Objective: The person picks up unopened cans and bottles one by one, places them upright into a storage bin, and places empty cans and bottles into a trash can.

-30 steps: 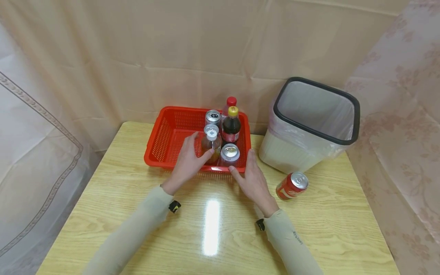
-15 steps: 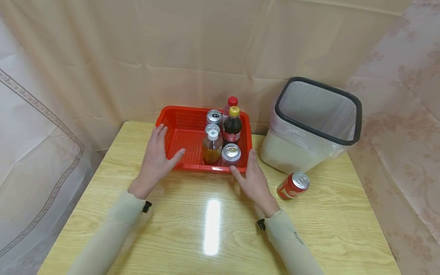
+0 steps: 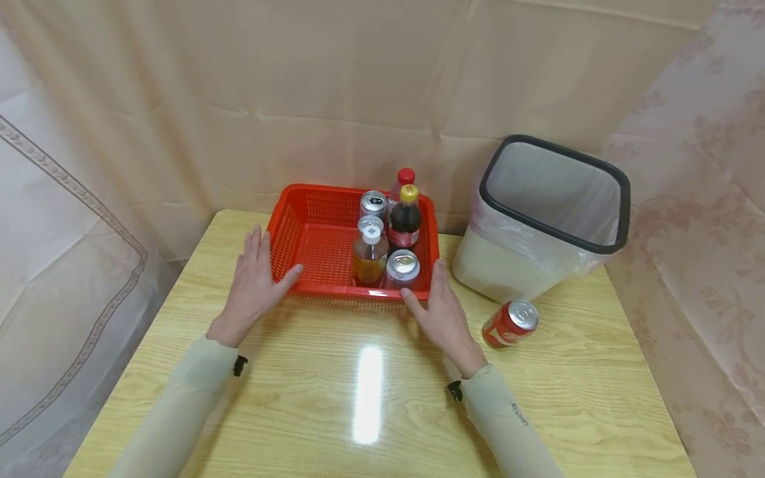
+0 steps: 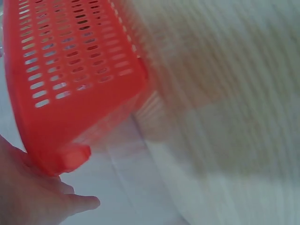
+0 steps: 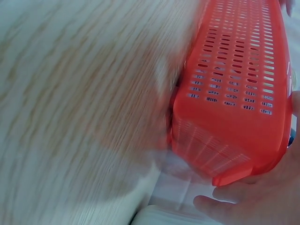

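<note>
A red perforated plastic basket [image 3: 329, 290] sits on the wooden table. In its right half stand a bottle of amber drink [image 3: 369, 259] with a white cap, a yellow-capped dark bottle [image 3: 405, 222], a red-capped bottle [image 3: 406, 176] and several drink cans [image 3: 402, 265]. My left hand [image 3: 248, 289] is spread at the basket's front left corner, thumb toward the rim; contact is unclear. My right hand [image 3: 442, 318] rests against the front right corner, thumb at the front rim, fingers extended along the outer side. In the right wrist view those fingers [image 5: 234, 208] lie below the rim's end tab.
Right of the basket stands a pale waste bin [image 3: 502, 265] with a black rim and a clear plastic liner. A red drink can [image 3: 508, 325] stands on the table [image 3: 323, 411] in front of the bin. Beige cloth [image 3: 335, 86] hangs behind the table.
My left hand has left the amber drink bottle and moved left, out of the basket to its front left corner. The right hand has stayed at its corner.
</note>
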`<state>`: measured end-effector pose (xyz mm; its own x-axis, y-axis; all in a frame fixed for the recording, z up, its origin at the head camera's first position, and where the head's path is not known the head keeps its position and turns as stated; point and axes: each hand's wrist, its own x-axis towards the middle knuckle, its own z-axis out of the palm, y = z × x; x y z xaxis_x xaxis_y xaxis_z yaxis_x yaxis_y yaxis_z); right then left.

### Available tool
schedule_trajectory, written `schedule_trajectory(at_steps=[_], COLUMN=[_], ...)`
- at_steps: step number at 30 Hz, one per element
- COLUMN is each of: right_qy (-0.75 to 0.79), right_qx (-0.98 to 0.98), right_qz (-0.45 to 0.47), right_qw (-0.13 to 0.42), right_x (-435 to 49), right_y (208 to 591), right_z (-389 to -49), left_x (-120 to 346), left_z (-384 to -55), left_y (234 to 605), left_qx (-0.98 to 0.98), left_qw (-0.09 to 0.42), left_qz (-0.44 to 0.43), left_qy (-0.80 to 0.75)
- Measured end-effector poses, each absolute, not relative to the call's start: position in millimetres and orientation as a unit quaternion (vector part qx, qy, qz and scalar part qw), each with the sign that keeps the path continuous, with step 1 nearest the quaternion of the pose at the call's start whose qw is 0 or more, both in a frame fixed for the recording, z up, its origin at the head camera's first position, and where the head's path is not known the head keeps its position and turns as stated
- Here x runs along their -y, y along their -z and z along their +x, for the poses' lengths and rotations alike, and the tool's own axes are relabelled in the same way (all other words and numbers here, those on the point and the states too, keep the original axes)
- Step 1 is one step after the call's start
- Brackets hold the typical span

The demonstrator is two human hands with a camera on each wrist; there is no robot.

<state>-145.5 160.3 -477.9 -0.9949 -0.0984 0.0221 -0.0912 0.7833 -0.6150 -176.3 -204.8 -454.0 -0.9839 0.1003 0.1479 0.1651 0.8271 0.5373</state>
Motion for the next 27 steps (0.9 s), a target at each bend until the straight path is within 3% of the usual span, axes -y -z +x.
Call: schedule_trajectory(at_steps=[17,27], right_qy=[0.320,0.298], right_qx=[-0.946,-0.953], right_qz=[-0.048,-0.061], right_qw=[0.000,-0.019], right_x=[-165,-176], right_y=[476,454], right_z=[-145,-126], left_x=[204,206], left_z=[-176,-175], left_y=[467,467], left_qx=[0.961,0.965], left_qw=[0.017,0.031], left_qz=[-0.056,-0.070], left_qy=[0.270,0.251])
